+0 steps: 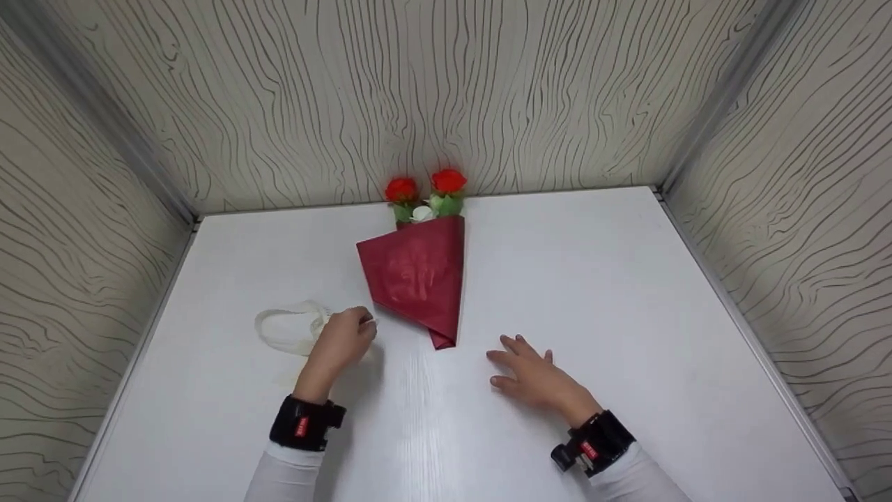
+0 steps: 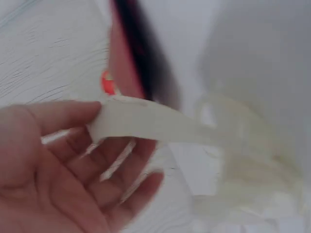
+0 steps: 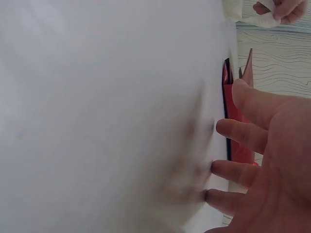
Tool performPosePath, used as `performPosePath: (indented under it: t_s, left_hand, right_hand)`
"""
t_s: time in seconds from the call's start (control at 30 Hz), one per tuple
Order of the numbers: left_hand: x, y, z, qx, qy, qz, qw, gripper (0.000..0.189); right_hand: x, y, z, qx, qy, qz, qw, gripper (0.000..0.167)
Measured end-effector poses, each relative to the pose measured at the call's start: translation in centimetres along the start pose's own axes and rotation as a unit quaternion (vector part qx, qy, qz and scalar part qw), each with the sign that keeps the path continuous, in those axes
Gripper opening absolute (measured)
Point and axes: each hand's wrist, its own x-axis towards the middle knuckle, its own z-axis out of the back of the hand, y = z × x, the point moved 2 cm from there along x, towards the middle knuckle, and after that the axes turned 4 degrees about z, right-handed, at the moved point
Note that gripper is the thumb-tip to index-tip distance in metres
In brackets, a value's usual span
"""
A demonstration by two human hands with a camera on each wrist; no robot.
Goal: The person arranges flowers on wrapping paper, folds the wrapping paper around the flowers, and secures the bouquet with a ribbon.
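Observation:
My left hand (image 1: 345, 339) pinches the end of a cream ribbon (image 2: 141, 119) between thumb and fingers, left of the bouquet's lower end. The rest of that ribbon lies in a loose loop on the table, to the left of the hand. A bouquet wrapped in dark red paper (image 1: 418, 272) lies in the middle, its narrow end toward me. Two red roses (image 1: 448, 181), a white flower (image 1: 422, 214) and green leaves stick out at its far end. Right of the wrap's narrow end, my right hand (image 1: 540, 380) hovers low over the table with spread fingers, holding nothing.
Everything lies on a white table (image 1: 592, 279). Wood-grain patterned panels (image 1: 418, 90) close it in at the back and both sides, and the roses lie close to the back panel. Each wrist wears a black strap (image 1: 306, 424) with a camera.

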Motion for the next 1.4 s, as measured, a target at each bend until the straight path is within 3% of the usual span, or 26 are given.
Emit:
performPosePath:
  t_s: [0.07,0.13,0.2,0.27,0.33,0.43,0.53,0.63,0.77,0.93,1.2,1.4]
  left_hand:
    - [-0.2,-1.2,0.0,-0.105,0.056,-0.025,0.9926,0.011]
    - [-0.3,-2.3,-0.3,-0.191,0.112,-0.043,0.9742,0.011]
    - [-0.6,-3.3,-0.7,-0.244,0.154,-0.063,0.9553,0.009]
    - [-0.8,-4.4,-1.1,-0.27,0.183,-0.081,0.9419,0.009]
    - [-1.2,-5.5,-1.3,-0.265,0.198,-0.106,0.9379,0.01]
    - [-1.7,-7.4,-1.3,-0.255,0.212,-0.143,0.9325,0.013]
    - [-2.2,-8.8,-1.0,-0.248,0.21,-0.166,0.9311,0.019]
    - [-2.2,-9.0,-0.9,-0.236,0.192,-0.172,0.9369,0.023]
    - [-1.6,-7.8,-1.2,-0.203,0.148,-0.168,0.9531,0.018]
    - [-0.8,-5.6,-1.7,-0.175,0.105,-0.164,0.9652,0.011]
    - [-0.8,-4.8,-2.2,-0.112,0.106,-0.173,0.9729,0.023]
    - [-0.8,-5.8,-3.4,-0.115,0.14,-0.197,0.9636,0.029]
  right_hand:
    - [0.4,0.9,0.4,0.011,-0.003,0.008,0.9999,0.052]
    - [1.0,2.0,0.9,0.029,-0.013,0.03,0.9991,0.055]
    - [1.6,3.2,1.5,0.059,-0.032,0.058,0.996,0.059]
    - [2.3,4.5,2.2,0.105,-0.056,0.096,0.9882,0.064]
    - [2.9,5.7,3.0,0.16,-0.078,0.137,0.9745,0.069]
    - [3.7,7.2,3.9,0.26,-0.077,0.187,0.9442,0.074]
    - [4.1,8.2,4.5,0.344,-0.056,0.198,0.9162,0.068]
    - [3.9,8.8,5.3,0.377,-0.05,0.178,0.9076,0.049]
    - [3.3,8.5,6.4,0.361,-0.06,0.131,0.9213,0.025]
    - [2.8,6.8,7.4,0.351,-0.074,0.078,0.9301,0.016]
    - [2.5,6.3,8.4,0.319,-0.094,0.08,0.9396,0.017]
    - [3.8,6.2,6.6,0.312,-0.089,0.101,0.9406,0.021]
